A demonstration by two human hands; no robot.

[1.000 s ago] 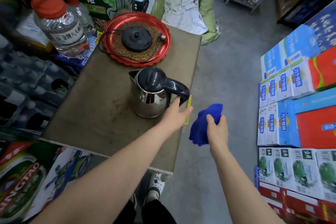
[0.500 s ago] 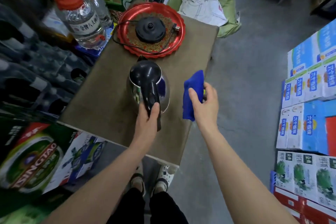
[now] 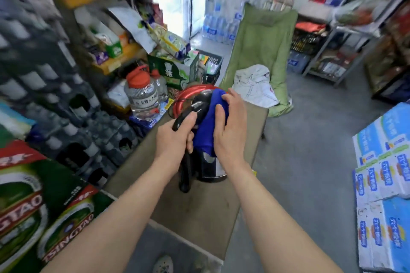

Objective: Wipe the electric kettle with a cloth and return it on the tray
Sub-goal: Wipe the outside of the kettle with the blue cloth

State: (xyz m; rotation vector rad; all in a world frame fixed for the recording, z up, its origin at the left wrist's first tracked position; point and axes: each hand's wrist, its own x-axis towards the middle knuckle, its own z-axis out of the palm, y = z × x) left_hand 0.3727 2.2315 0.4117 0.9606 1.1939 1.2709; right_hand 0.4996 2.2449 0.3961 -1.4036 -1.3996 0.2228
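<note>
The steel electric kettle [image 3: 209,167] with its black lid and handle is raised off the brown table [image 3: 199,213]. My left hand [image 3: 175,139] is closed around the black handle. My right hand [image 3: 230,126] presses a blue cloth [image 3: 206,131] against the kettle's right side and lid. Behind the kettle, the red tray [image 3: 179,102] shows only part of its rim; its kettle base is hidden.
A large water jug [image 3: 143,95] with a red cap stands left of the tray. Green beer cartons [image 3: 33,206] crowd the near left. A green chair [image 3: 261,46] with a white cloth sits beyond the table. Blue cartons [image 3: 383,184] are stacked at right.
My left hand has lifted the kettle by its handle. My right hand moved left and put the blue cloth onto the kettle. The view has tilted up toward the shop.
</note>
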